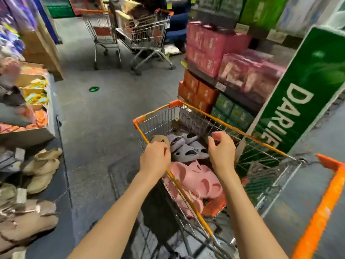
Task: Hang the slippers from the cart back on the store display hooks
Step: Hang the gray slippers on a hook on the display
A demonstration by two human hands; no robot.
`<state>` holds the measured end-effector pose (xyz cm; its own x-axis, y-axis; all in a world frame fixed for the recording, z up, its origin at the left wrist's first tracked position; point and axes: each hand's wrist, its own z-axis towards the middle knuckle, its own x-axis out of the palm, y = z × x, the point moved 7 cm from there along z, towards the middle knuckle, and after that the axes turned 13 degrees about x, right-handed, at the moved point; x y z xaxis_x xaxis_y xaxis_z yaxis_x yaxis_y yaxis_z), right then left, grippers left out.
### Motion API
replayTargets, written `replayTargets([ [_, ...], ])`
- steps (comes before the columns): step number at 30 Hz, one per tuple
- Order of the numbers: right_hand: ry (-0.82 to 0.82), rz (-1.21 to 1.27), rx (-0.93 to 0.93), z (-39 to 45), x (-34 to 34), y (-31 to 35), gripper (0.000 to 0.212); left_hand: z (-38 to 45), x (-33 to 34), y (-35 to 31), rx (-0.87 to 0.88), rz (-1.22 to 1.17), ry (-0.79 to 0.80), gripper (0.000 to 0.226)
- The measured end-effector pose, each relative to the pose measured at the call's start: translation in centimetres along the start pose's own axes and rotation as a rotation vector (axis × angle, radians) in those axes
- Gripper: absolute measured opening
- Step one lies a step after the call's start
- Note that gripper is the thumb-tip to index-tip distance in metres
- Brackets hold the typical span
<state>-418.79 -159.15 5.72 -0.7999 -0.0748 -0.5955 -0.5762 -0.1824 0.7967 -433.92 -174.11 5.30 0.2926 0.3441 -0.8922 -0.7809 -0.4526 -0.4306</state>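
Shopping cart [188, 109], wire basket with orange-yellow rim, stands in the aisle beside stacked boxed goods. Inside lie pink slippers [197, 181] nearest the person, grey slippers [186, 149] beyond, one tan slipper [158, 139] by the left rim. Left hand [155, 159] rests at the rim, fingers curled; whether it grips the rail is unclear. Right hand [222, 152] hovers over the basket, fingers loosely bent, holding nothing. Slippers look like light, soft, springy foam; probably best pinched at the strap or any tie joining a pair.

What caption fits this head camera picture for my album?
Two hands reach over a shopping cart of pink slippers and grey slippers.
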Motion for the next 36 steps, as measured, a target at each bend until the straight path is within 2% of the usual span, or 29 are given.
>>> replayTargets([
  [9, 0.062, -0.058, 0.166, 8.1, 11.9, 1.7, 0.023, 13.8, 3.1, 6.1, 0.041, -0.019, 0.109, 0.028],
  [13, 0.079, -0.099, 0.291, 11.1, 16.5, 0.6, 0.025, 20.0, 7.2, 7.6, 0.122, -0.016, 0.236, 0.03],
  [16, 0.084, -0.117, 0.452, 13.2, 19.3, -1.0, 0.025, 23.4, 10.7, 8.1, 0.152, -0.005, 0.365, 0.029],
  [19, 0.092, -0.176, 0.539, 15.1, 21.9, -2.6, 0.028, 25.9, 13.8, 8.7, 0.181, 0.011, 0.472, 0.032],
  [25, 0.047, -0.232, 0.645, 19.0, 26.5, -5.5, 0.019, 30.0, 20.5, 10.9, 0.177, -0.077, 0.576, 0.033],
  [29, -0.004, -0.247, 0.697, 20.7, 29.6, -7.9, 0.022, 31.2, 24.3, 12.5, 0.151, -0.125, 0.616, 0.033],
  [32, 0.048, -0.352, 0.789, 21.5, 32.0, -10.2, 0.018, 32.0, 26.2, 13.7, 0.136, -0.109, 0.646, 0.035],
  [36, 0.128, -0.487, 0.952, 22.1, 34.5, -13.2, 0.031, 32.4, 28.7, 15.1, 0.119, -0.093, 0.736, 0.051],
])
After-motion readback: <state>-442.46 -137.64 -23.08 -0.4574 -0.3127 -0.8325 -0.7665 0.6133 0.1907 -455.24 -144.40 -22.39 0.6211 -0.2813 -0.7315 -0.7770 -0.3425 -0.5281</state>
